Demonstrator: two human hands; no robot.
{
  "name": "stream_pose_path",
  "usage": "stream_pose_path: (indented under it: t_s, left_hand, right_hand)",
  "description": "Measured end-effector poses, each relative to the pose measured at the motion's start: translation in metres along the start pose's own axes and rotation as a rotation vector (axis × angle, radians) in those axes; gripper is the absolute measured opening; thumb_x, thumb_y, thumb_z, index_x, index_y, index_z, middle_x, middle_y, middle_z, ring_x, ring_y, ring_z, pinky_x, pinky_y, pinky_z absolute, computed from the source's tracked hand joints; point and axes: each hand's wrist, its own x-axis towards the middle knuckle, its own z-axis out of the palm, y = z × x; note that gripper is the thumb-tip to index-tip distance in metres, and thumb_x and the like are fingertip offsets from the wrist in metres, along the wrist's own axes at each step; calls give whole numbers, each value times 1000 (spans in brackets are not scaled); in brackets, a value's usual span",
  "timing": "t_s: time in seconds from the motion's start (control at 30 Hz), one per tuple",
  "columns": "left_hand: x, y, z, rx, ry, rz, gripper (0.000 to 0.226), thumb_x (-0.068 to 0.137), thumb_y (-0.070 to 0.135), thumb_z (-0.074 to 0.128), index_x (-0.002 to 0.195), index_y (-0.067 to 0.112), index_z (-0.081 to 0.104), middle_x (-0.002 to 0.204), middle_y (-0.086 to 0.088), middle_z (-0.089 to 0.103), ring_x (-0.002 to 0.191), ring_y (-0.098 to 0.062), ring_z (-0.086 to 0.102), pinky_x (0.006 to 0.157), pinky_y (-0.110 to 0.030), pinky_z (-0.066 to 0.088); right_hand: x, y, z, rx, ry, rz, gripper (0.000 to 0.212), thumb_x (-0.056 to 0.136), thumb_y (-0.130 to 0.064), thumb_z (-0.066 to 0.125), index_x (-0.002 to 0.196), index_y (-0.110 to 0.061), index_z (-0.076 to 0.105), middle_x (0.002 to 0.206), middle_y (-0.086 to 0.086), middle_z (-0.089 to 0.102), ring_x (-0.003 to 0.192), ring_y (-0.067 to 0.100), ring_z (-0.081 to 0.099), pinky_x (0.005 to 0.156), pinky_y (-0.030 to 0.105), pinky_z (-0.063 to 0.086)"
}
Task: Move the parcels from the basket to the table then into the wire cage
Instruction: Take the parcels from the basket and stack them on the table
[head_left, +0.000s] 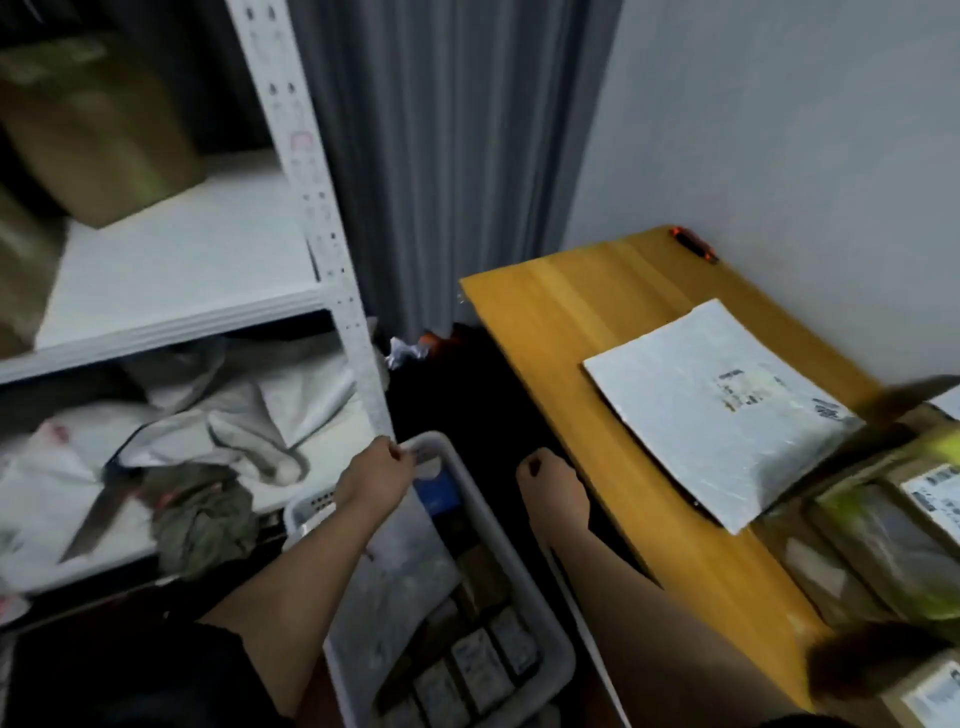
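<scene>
White basket (540, 618) rim gripped by left hand (371, 475).

My two forearms bare, my left hand (371, 475) and right hand (551, 488) gloveless, black sleeve (208, 670) at 7 o'clock.

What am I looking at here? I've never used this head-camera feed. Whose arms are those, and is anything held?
This is one picture from a camera worn on a person's head, looking forward and down. The two bare arms are the wearer's own. The left hand grips the rim of the white basket, which holds boxed parcels. The right hand is curled beside the wooden table and seems to hold nothing. On the table lie a white mailer and blurred brown parcels. A white shelf rack stands to the left.
</scene>
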Motion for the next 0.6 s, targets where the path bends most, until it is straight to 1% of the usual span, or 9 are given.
stream_pose_path:
  t_s: [0.07,0.1,0.2,0.27,0.33,0.43,0.47,0.53,0.6]
  left_hand:
    - [-6,-51,6,-94,-36,-109,25,96,30,46,114,14,50,101,-8,61,90,-29,59,69,-31,41]
    - [-8,-75,10,-141,-51,-172,30,95,27,48,120,11,48,101,-9,60,92,-29,59,73,-32,42]
    - [-14,-142,35,-235,-69,-355,46,91,23,55,132,5,43,121,-19,58,111,-35,56,90,-35,45]
    - [-19,-181,59,-281,-94,-451,55,87,24,59,135,4,42,129,-21,53,117,-36,53,94,-36,45]
    - [-23,-216,89,-314,-101,-512,63,81,27,60,137,4,40,133,-21,50,119,-36,52,94,-34,44]
    - [-18,-263,138,-303,-104,-535,61,87,16,61,141,2,36,138,-21,46,123,-34,49,93,-29,41]
    - [-14,-276,157,-316,-99,-543,61,88,12,62,141,0,36,138,-21,47,123,-33,49,93,-29,41]
    - [-1,-301,199,-371,-83,-567,61,86,7,64,139,-3,37,137,-23,48,122,-34,51,95,-30,41]
    - [8,-318,236,-429,-85,-598,60,87,8,64,139,-2,36,136,-22,48,120,-35,52,94,-30,44]
  right_hand:
    - [-7,-5,37,-49,-72,6,19,100,-29,41,106,-17,55,90,2,60,75,20,58,58,29,40]
    - [-9,-7,58,-65,-105,11,21,100,-29,41,108,-16,56,92,2,61,78,20,59,60,29,43]
    - [-10,-2,113,-121,-232,15,24,99,-25,43,114,-11,56,106,9,64,96,28,62,72,31,44]
    - [-8,8,146,-114,-320,13,24,97,-24,45,114,-11,56,112,11,63,106,30,60,80,29,44]
    - [-2,21,186,-113,-382,11,23,95,-24,47,112,-13,57,111,10,62,108,29,59,85,28,45]
    - [9,45,250,-147,-442,-17,11,93,-23,51,92,-13,55,94,7,62,103,28,60,75,25,39]
    - [13,55,274,-152,-471,-24,12,92,-24,51,91,-13,54,96,8,62,103,29,60,77,26,42]
    - [19,79,322,-166,-544,-3,19,92,-27,51,104,-13,56,108,10,63,102,29,59,83,33,47]
    - [22,106,362,-184,-593,21,25,94,-28,50,114,-13,54,112,10,62,99,26,59,78,32,46]
